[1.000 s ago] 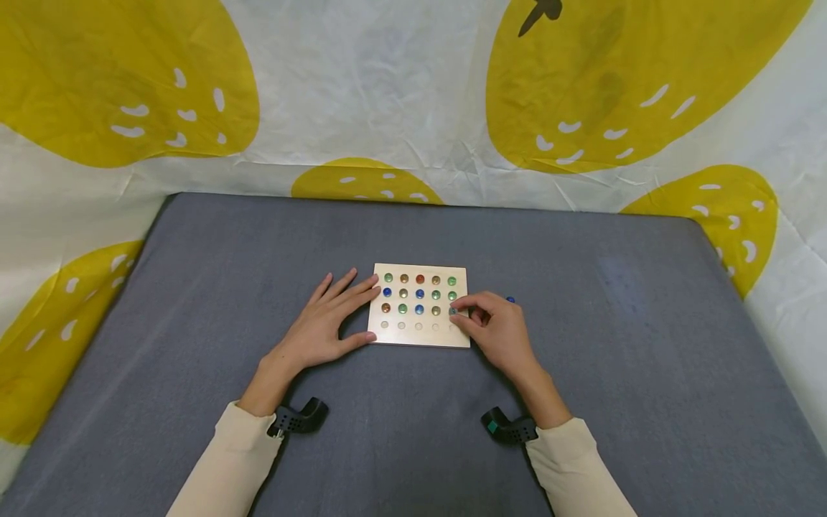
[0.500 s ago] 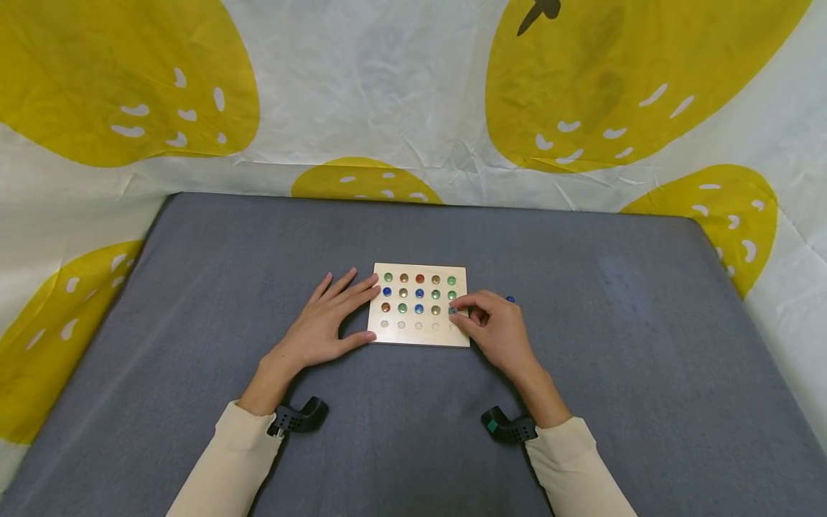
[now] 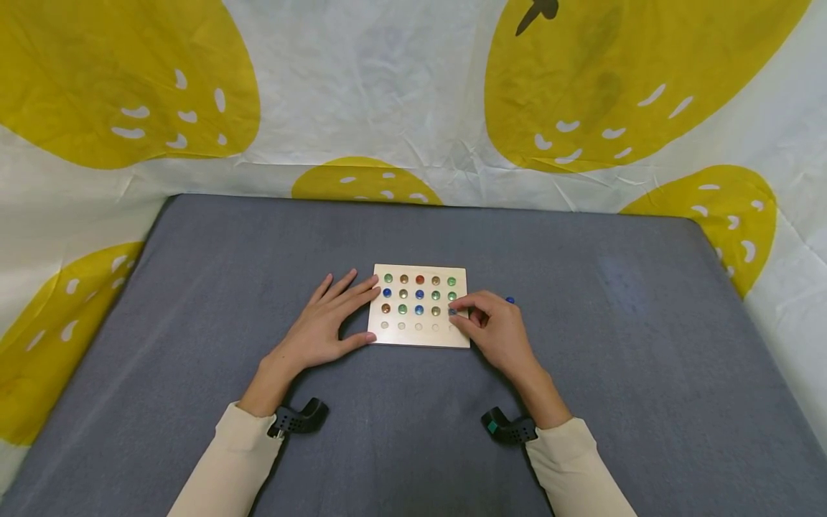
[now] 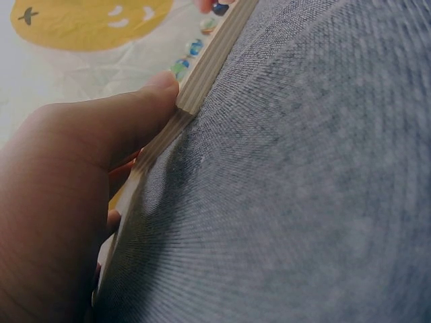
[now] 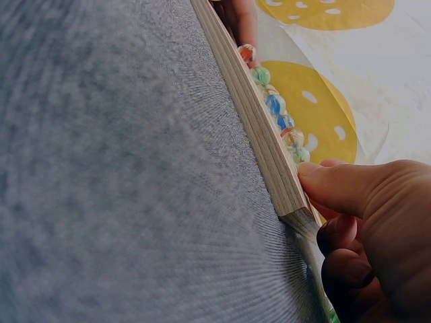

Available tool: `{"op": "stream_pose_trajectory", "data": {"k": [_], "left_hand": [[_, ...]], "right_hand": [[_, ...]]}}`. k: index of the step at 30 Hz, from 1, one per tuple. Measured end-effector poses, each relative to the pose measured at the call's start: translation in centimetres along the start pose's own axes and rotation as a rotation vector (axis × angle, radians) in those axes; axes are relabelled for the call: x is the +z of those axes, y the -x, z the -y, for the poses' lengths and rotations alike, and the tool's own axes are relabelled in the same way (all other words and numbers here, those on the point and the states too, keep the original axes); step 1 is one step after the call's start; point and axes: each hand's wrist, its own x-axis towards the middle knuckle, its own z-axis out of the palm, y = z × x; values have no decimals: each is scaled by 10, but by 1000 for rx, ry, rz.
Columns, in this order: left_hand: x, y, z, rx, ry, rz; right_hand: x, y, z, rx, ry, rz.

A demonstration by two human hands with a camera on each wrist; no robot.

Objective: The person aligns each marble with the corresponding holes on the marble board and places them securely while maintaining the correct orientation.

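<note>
A pale wooden board (image 3: 420,339) lies on the grey cloth, with rows of round hollows. Glass marbles in green, amber, red and blue fill the three far rows; the nearest row shows bare hollows. My left hand (image 3: 318,327) rests fingers spread, with fingertips and thumb on the board's left edge. In the left wrist view its thumb (image 4: 151,97) presses at the board's corner. Thumb and index finger of my right hand (image 3: 494,327) pinch a dark blue marble (image 3: 453,311) at the right end of the third row. In the right wrist view the thumb hides that marble.
Another blue marble (image 3: 510,299) shows just beyond my right hand's knuckles, partly covered. Grey cloth (image 3: 413,431) covers the table. A white curtain with yellow fruit print (image 3: 375,86) hangs behind and along the sides. Each wrist carries a black camera mount (image 3: 302,416).
My right fingers have shifted very slightly on the marble at the board's right side. Otherwise both hands and the board stay in place.
</note>
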Motion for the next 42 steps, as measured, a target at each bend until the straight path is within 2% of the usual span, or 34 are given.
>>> {"op": "stream_pose_trajectory", "data": {"k": [42], "left_hand": [[5,5,-8,-10,1,-9]], "right_hand": [[-3,7,-3,9,-18,20]]}}
